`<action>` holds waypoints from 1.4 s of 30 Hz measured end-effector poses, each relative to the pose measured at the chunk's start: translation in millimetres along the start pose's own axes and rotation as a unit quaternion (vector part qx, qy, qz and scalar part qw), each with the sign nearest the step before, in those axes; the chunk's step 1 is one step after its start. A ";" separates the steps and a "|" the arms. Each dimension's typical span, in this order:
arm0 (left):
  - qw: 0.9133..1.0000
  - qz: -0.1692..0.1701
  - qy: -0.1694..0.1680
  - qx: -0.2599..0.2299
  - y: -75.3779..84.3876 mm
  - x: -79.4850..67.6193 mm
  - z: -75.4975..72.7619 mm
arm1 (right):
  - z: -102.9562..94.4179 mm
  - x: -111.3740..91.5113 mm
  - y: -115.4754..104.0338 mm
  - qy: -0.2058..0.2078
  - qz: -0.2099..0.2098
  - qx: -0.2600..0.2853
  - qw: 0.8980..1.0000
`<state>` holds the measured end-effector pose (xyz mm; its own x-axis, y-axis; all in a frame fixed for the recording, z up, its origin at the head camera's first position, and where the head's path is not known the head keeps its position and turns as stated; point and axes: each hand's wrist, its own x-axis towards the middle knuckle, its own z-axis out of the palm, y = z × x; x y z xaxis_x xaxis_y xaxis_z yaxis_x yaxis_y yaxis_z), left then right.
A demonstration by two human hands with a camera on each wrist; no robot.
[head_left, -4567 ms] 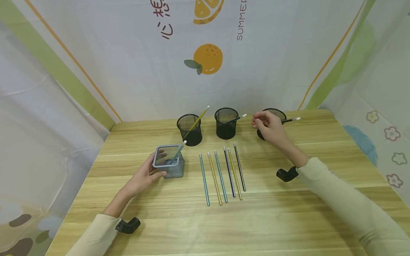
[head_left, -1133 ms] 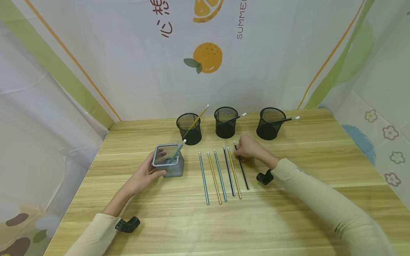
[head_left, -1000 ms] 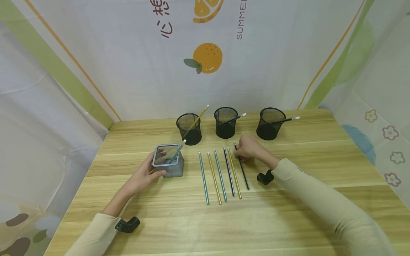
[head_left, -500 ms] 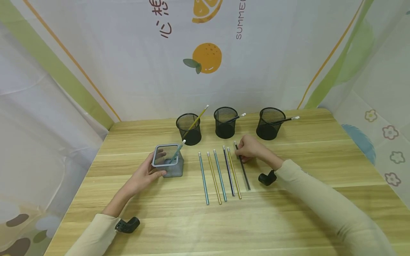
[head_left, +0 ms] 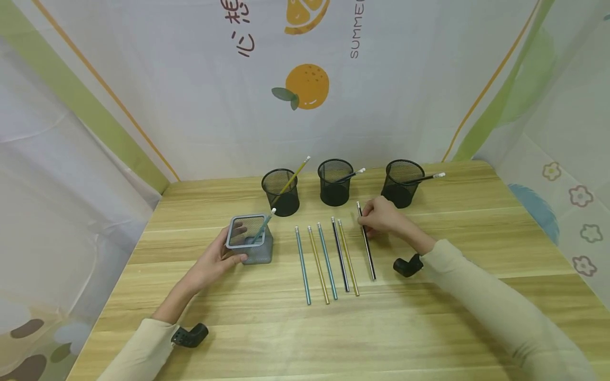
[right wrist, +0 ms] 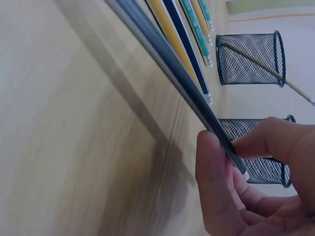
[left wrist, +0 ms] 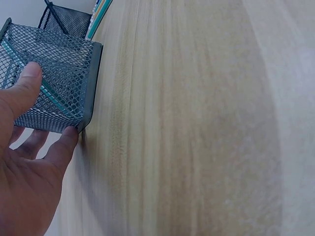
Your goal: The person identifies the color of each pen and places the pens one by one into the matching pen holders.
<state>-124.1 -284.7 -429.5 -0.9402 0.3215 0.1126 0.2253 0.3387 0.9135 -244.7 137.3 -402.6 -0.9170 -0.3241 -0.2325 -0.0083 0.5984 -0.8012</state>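
My left hand [head_left: 214,266] holds a grey square mesh pen holder [head_left: 259,254] from its left side, thumb in front; a teal pencil [head_left: 263,227] leans inside it. With thumb and fingers my right hand [head_left: 387,218] pinches a black pencil [head_left: 368,254] near its eraser end. In the right wrist view that pencil [right wrist: 172,69] is off the table, its shadow apart from it. To its left lie a yellow pencil [head_left: 349,259], a dark blue pencil [head_left: 340,256], a teal pencil [head_left: 327,262], another yellow pencil [head_left: 318,264] and another teal pencil [head_left: 302,264].
Three round black mesh cups stand along the back: the left cup [head_left: 286,203] with a yellow pencil, the middle cup [head_left: 335,197] with a dark pencil, the right cup [head_left: 403,197] with a black pencil. A printed curtain [head_left: 200,106] hangs behind the wooden table [head_left: 286,344].
My right hand came down from the right cup to the black pencil, pinched it, and has lifted it slightly, shifting right and back. The left hand and its pen holder stay put.
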 end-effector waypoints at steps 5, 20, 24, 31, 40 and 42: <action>1.000 -0.003 -0.001 -0.002 0.5 -0.5 0.2 | -7.8 -5.1 2.7 0.001 -0.018 0.005 1.000; 1.000 -0.006 0.000 0.000 1.9 0.2 0.2 | -20.1 -8.9 16.8 0.001 -0.118 0.102 0.988; 1.000 -0.006 0.000 0.002 2.1 0.8 0.1 | -24.7 -12.8 15.6 0.006 -0.135 0.111 0.985; 1.000 -0.008 0.001 0.006 1.8 -0.3 -0.4 | -30.8 -18.3 13.2 0.024 -0.159 0.142 0.977; 1.000 -0.006 0.003 0.012 2.7 -0.4 0.6 | -35.3 -22.0 11.4 0.059 -0.207 0.142 0.966; 1.000 -0.007 0.003 0.010 3.1 -0.2 0.8 | -36.5 -22.7 10.8 0.069 -0.216 0.140 0.964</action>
<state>-123.0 -282.9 -427.0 -0.9447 0.3113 0.1033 0.2181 0.3610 0.9067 -238.5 177.9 -385.8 -0.8966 -0.3859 0.2172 -0.3116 0.2015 -0.9286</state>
